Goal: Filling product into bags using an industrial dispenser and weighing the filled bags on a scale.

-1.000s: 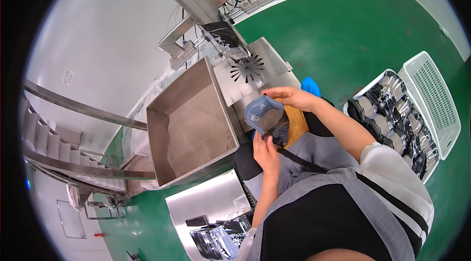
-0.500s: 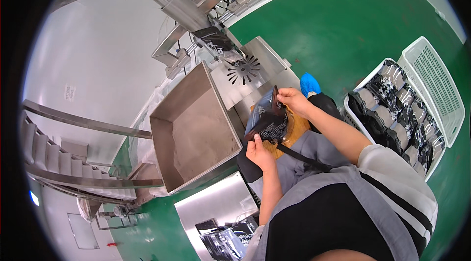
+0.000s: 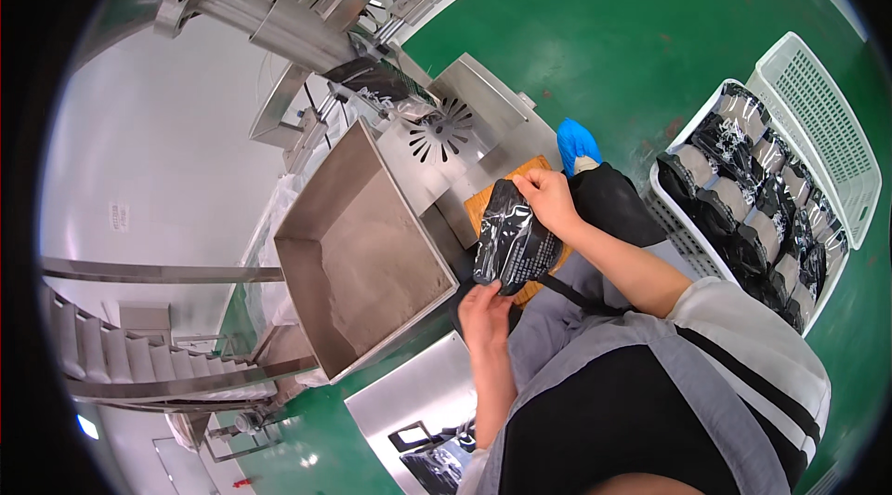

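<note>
A black plastic pouch with clear panels and pale print [image 3: 506,244] is stretched between my hands above my lap. My right hand [image 3: 548,202] pinches its upper corner. At the lower end, my left hand [image 3: 485,311] grips the other corner with its fingertips. Both hands are closed on the film. Beyond them, a second black pouch [image 3: 376,81] hangs at the outlet of a steel machine [image 3: 297,26]. A slotted round metal disc [image 3: 441,130] lies beside that outlet. To the left of my hands stands a deep steel bin [image 3: 321,193], its floor covered with grey-brown powder.
On my right, a white basket [image 3: 683,239] holds several filled black pouches, with another white basket [image 3: 827,114] against it. A steel table [image 3: 395,393] at lower left carries flat pouches [image 3: 437,472]. Stairs [image 3: 121,342] stand far left. My blue shoe cover [image 3: 576,144] shows ahead.
The pouch between my hands has turned more upright and shows more of its shiny clear front. My left hand has shifted slightly down and left. The whole view has turned a little.
</note>
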Available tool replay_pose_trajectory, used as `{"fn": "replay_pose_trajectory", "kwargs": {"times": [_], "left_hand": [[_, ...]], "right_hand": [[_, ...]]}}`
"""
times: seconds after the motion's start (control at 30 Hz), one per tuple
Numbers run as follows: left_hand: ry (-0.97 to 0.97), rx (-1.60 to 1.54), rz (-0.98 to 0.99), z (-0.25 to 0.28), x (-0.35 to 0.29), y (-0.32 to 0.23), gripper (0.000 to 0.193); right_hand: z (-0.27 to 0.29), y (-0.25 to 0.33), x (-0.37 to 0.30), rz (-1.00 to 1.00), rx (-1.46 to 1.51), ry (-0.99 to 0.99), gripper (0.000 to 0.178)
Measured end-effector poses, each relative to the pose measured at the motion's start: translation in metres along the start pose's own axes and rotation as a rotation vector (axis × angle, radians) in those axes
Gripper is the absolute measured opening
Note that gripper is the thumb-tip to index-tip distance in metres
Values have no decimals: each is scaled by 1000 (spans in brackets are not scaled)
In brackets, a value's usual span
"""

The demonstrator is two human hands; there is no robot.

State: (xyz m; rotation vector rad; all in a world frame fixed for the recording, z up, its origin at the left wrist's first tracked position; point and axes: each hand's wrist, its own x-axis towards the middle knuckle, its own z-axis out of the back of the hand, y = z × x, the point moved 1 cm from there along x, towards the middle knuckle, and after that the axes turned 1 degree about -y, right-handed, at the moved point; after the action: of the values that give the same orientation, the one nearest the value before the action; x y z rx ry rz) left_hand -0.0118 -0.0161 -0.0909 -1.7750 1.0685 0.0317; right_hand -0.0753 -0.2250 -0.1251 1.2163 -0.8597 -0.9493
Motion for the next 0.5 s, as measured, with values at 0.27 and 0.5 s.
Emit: {"fn": "replay_pose_trajectory", "kwargs": {"times": [0.27, 0.5], "left_hand": [[350, 778, 200, -74, 121, -71, 27], [475, 825, 266, -100, 139, -61, 8]], "right_hand": [[-1, 17, -6, 89, 31, -8, 27], [7, 9, 4, 71, 185, 80, 27]]}}
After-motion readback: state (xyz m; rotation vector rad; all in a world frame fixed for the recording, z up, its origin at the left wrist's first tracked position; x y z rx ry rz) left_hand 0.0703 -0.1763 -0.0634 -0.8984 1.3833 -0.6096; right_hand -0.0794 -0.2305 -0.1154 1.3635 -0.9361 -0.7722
